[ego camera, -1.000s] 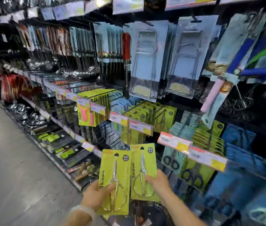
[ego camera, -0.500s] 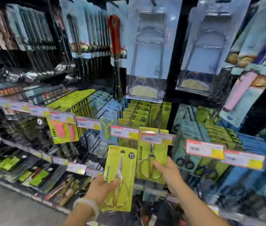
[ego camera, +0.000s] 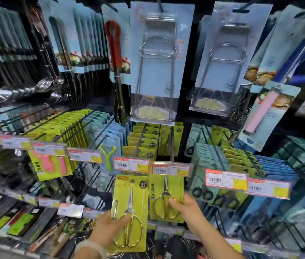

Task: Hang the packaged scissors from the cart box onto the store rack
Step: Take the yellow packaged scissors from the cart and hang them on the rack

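My left hand (ego camera: 108, 228) grips a lime-green card of gold-handled scissors (ego camera: 129, 212), held upright in front of the rack. My right hand (ego camera: 186, 207) pinches a second green scissors pack (ego camera: 163, 191) by its lower part; the top of that card is hidden behind a price tag (ego camera: 172, 169) at the tip of a rack hook (ego camera: 171, 146). Whether the card hangs on the hook cannot be told. More green scissors packs (ego camera: 144, 144) hang in rows on the hooks behind.
Hooks with price tags (ego camera: 132, 164) jut out toward me along the row. Blue-carded tongs and plate clips (ego camera: 157, 58) hang above. Green peeler packs (ego camera: 54, 163) hang to the left, black-handled scissors (ego camera: 203, 193) to the right. A lower shelf (ego camera: 17, 221) holds more goods.
I have stepped closer to the rack. My right hand raised its scissors pack up to the hook behind the price tag. My left hand brought its pack nearer the rack.
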A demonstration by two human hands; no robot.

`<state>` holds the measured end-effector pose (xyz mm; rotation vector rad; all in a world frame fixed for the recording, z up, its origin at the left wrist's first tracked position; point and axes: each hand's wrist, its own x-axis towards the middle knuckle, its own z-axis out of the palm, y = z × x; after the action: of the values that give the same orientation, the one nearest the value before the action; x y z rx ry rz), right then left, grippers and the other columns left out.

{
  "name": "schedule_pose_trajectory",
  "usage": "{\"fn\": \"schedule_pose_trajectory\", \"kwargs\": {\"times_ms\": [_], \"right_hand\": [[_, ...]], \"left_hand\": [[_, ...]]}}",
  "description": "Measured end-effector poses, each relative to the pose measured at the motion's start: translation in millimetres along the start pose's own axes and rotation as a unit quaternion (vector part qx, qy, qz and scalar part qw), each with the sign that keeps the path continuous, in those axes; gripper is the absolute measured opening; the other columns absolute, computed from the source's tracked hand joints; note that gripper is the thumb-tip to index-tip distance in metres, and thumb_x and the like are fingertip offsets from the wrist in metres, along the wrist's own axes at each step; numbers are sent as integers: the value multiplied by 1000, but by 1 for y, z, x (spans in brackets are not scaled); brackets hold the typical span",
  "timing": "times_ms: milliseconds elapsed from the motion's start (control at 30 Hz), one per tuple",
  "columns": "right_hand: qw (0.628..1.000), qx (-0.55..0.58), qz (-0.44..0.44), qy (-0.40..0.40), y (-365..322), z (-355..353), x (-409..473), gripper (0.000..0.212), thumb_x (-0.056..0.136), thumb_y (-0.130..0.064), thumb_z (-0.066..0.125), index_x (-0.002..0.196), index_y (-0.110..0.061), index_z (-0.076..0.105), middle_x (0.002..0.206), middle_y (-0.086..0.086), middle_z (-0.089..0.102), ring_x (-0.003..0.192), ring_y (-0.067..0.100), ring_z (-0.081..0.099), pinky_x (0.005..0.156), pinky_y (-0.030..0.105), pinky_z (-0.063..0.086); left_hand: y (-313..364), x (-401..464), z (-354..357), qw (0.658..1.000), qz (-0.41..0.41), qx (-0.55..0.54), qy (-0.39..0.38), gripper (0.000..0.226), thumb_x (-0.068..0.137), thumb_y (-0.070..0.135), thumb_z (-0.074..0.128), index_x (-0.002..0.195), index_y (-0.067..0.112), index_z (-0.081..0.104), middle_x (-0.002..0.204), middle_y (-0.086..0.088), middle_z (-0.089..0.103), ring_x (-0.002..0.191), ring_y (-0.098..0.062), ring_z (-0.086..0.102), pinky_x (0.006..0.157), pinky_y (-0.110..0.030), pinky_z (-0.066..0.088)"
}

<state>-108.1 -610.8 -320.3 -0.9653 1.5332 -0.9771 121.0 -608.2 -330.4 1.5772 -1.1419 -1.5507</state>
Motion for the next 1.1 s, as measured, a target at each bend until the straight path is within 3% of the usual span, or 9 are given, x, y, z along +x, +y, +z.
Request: {"fn": "schedule_pose_trajectory", "kwargs": {"times_ms": [100,167,333,500,600,733,867,1033,1100], "right_hand": [[1000,-2,3,-6,1,-3,2,30,87,-22,60,117,-19,55,104,-13,62,97,9,58,99,33,42],[1000,5,0,-10,-1,-4,3,26,88,-21,60,113,-23,55,98,-11,64,93,7,59,105,35,41],[999,31,-2,-8,4,-5,6,36,86,-22,62,121,-17,56,109,-5,68,105,15,61,101,35,44],[998,52,15,-13,11,-11,11,32,85,-20,63,117,-18,57,106,-4,70,105,16,62,103,38,44],[997,80,17,-13,12,-12,16,26,86,-13,63,109,-22,59,104,-5,71,100,12,65,88,27,49],[998,65,25,2,5,-13,26,23,86,-17,64,106,-25,58,110,-5,67,104,15,61,102,36,42],[998,32,35,31,-5,-15,45,12,88,-20,62,96,-27,57,112,-3,64,103,16,56,100,38,39],[996,-10,56,74,-10,-11,74,61,88,-28,63,140,-8,39,142,11,46,128,28,45,109,43,34],[995,18,52,86,-15,-12,84,47,89,-19,62,131,-2,49,134,14,54,119,27,51,104,39,36]], "left_hand": [[-1,6,-1,1000,8,-1,15,105,67,46,76,148,8,22,154,-9,27,139,-31,31,110,-49,31],[2,9,0,1000,-7,-14,10,95,75,38,73,148,8,20,155,-8,26,139,-31,31,109,-48,32],[0,11,0,1000,3,8,16,103,62,45,77,146,10,28,151,-8,33,137,-31,35,112,-48,31],[3,15,8,1000,2,-2,24,92,79,35,72,148,8,18,155,-8,23,142,-30,26,113,-46,27],[4,16,10,1000,0,-5,21,90,80,33,70,149,9,17,156,-8,21,142,-29,24,114,-47,26],[6,16,11,1000,0,-7,31,91,80,33,70,149,10,16,156,-8,21,142,-30,25,113,-48,28],[5,14,11,1000,6,-9,28,89,80,32,70,148,8,17,156,-8,22,142,-29,26,113,-45,27],[-1,6,11,1000,7,3,3,97,77,40,71,149,8,15,158,-7,13,144,-28,20,117,-46,21],[2,4,13,1000,9,4,-18,82,77,38,71,143,11,31,155,-3,21,143,-27,23,117,-45,21]]}}
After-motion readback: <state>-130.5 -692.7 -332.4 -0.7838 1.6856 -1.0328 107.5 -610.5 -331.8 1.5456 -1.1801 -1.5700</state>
